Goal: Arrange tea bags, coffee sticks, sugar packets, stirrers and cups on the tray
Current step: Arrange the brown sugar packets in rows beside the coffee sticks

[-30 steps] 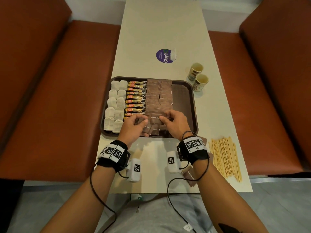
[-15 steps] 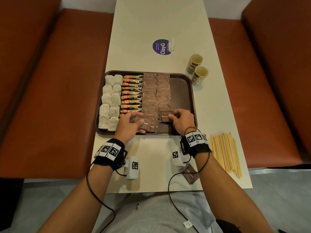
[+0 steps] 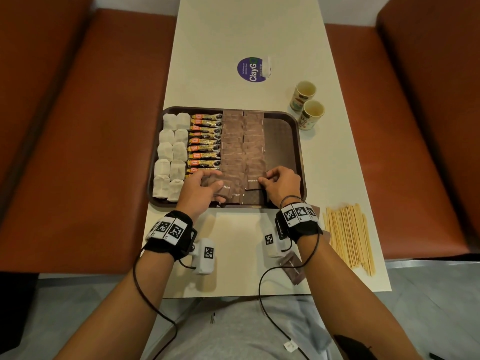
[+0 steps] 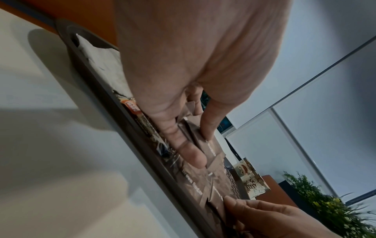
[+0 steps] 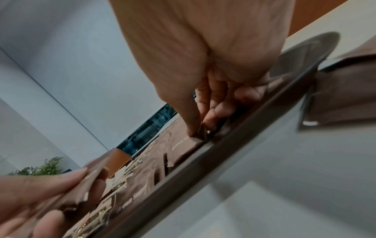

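Observation:
A dark brown tray (image 3: 301,162) holds two columns of white tea bags (image 3: 171,152), a row of coffee sticks (image 3: 206,141) and two columns of brown sugar packets (image 3: 242,141). My left hand (image 3: 200,187) grips a few sugar packets (image 4: 195,133) over the tray's near edge. My right hand (image 3: 280,181) pinches one brown sugar packet (image 3: 253,181) at the near end of the right sugar column; the pinch on the packet (image 5: 195,140) shows in the right wrist view. Two paper cups (image 3: 309,105) stand on the table right of the tray. Wooden stirrers (image 3: 348,235) lie at the near right.
The cream table (image 3: 249,35) runs away from me between two orange-brown benches (image 3: 78,126). A purple round sticker (image 3: 250,69) lies beyond the tray. Loose sugar packets (image 3: 294,267) lie on the table under my right wrist. The tray's right strip (image 3: 280,141) is bare.
My right hand has moved right with one sugar packet, away from the left hand, to the near end of the right sugar column. The left hand stays at the tray's near edge.

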Demonstrator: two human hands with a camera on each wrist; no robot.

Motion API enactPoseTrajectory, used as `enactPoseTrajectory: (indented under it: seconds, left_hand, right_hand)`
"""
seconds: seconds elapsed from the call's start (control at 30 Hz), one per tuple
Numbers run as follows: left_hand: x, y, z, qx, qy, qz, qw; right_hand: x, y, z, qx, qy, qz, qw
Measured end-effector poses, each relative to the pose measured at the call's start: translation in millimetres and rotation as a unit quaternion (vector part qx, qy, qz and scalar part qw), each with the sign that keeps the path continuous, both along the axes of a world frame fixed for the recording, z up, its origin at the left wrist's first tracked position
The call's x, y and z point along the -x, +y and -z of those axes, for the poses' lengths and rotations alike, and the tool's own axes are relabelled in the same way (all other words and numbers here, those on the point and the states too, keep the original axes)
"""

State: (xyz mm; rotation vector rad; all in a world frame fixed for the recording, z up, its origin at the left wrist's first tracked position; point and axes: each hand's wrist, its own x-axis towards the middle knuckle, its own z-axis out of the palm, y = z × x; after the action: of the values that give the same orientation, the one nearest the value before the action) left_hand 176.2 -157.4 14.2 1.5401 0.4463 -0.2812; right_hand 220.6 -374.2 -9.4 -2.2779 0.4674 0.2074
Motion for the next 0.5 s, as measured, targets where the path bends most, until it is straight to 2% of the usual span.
enactPoseTrajectory:
  seconds: [0.2, 0.33, 0.4, 0.5]
  left_hand:
    - [0.5, -0.3, -2.5, 0.004, -0.01, -0.001, 1.0]
    - [0.8, 0.0, -5.0, 0.011, -0.017, -0.006, 1.0]
    - [1.5, 0.0, -6.7, 0.013, -0.021, -0.008, 1.0]
    - [4.2, 0.2, -9.9, 0.019, -0.029, -0.013, 0.999]
  right_hand:
    - [2.4, 2.8, -1.7, 0.006, -0.004, 0.008, 1.0]
    - [9.0, 5.1, -12.6, 0.006, -0.059, 0.009, 0.998]
    - [13.8, 11.7, -22.6, -0.025, -0.081, -0.012, 0.996]
    - [22.3, 28.2, -38.7, -0.069, -0.095, -0.097, 0.988]
